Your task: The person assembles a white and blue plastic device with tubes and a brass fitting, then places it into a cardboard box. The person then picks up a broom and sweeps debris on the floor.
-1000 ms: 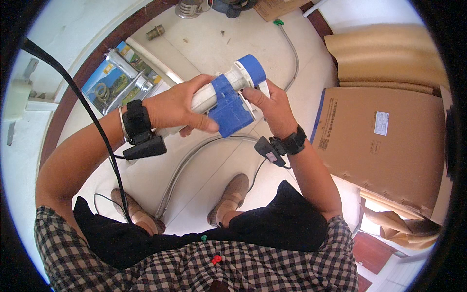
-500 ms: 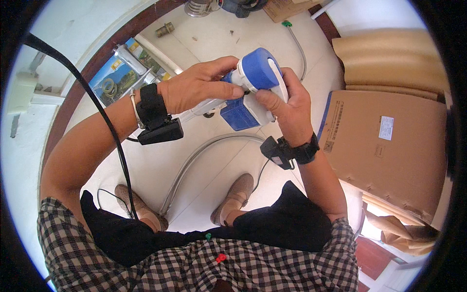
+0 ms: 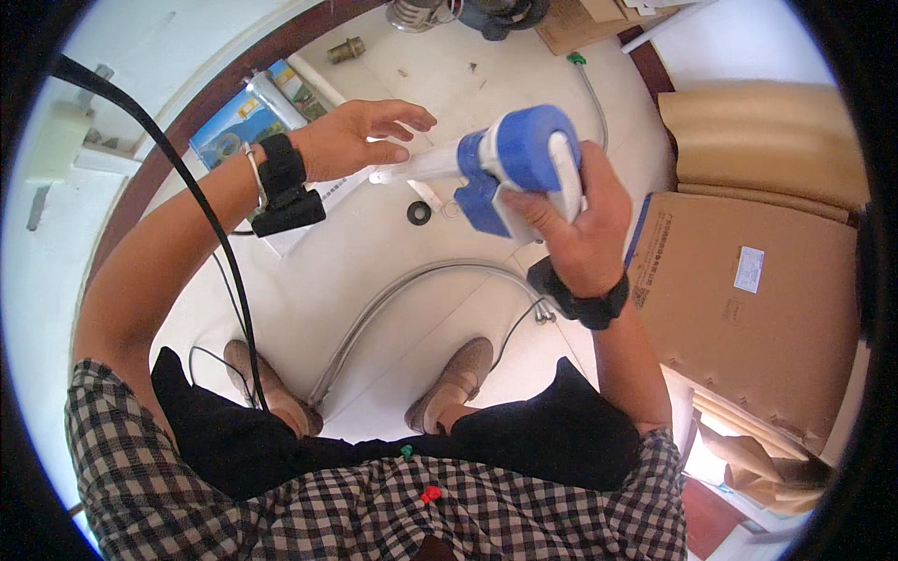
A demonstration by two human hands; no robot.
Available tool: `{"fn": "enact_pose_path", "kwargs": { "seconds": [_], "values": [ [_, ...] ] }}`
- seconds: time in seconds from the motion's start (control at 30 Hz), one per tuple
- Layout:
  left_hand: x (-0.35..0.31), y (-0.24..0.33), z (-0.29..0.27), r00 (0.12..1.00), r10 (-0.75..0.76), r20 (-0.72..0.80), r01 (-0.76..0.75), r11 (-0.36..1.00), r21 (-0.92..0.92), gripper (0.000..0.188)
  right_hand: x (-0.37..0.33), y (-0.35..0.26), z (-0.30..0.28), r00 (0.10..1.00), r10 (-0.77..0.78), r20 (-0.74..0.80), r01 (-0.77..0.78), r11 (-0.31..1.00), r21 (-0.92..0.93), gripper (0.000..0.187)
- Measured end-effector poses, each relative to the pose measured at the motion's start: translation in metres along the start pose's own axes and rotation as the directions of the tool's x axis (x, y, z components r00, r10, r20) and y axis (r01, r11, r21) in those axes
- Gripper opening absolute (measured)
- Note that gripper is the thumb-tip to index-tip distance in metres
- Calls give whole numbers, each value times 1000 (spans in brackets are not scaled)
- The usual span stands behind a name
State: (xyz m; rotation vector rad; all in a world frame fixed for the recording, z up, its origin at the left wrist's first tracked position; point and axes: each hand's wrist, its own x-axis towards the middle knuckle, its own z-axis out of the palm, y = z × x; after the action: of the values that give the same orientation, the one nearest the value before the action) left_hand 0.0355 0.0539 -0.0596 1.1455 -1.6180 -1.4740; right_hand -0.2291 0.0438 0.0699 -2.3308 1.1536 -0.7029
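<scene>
Blue-and-white valve [image 3: 533, 151]: my right hand [image 3: 599, 229] grasps it; my left hand [image 3: 346, 137] hangs unclenched beside its tube [image 3: 432, 166]. Metal fitting [image 3: 346, 50]: near far-left edge of floor [image 3: 383, 374].

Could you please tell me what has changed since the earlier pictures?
The left hand has let go of the head of the blue-and-white fitting and now stands open near the end of its white tube. The right hand keeps its hold and has moved rightward with it. The cardboard box and grey hoses stay put.
</scene>
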Motion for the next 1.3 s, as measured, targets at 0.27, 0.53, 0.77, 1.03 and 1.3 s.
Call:
{"fn": "enact_pose_path", "kwargs": {
  "seconds": [0.27, 0.53, 0.77, 1.03, 1.3],
  "values": [
    [-2, -15, -22, 986, -29, -167, 46, 994, 102, 33, 10, -40, -25, 994, 110, 12, -111, 990, 88, 47],
    [-3, -14, -11, 989, -46, -137, 66, 987, 147, 29, 5, -23, -11, 998, -10, 67, 12, 999, -36, 48],
    [1, 9, -7, 1000, 14, -12, -14, 1000, 24, 41, 18, -27, -21, 999, 39, 8, -38, 995, -93, 47],
    [2, 64, 24, 970, 245, -12, -244, 963, -114, 67, 16, -17, -9, 996, 65, 57, -67, 997, 34, 52],
    [4, 69, 22, 975, 159, 152, -104, 942, -318, 54, 12, -4, -13, 964, 222, 150, -254, 935, 249, 51]
  ]
}}
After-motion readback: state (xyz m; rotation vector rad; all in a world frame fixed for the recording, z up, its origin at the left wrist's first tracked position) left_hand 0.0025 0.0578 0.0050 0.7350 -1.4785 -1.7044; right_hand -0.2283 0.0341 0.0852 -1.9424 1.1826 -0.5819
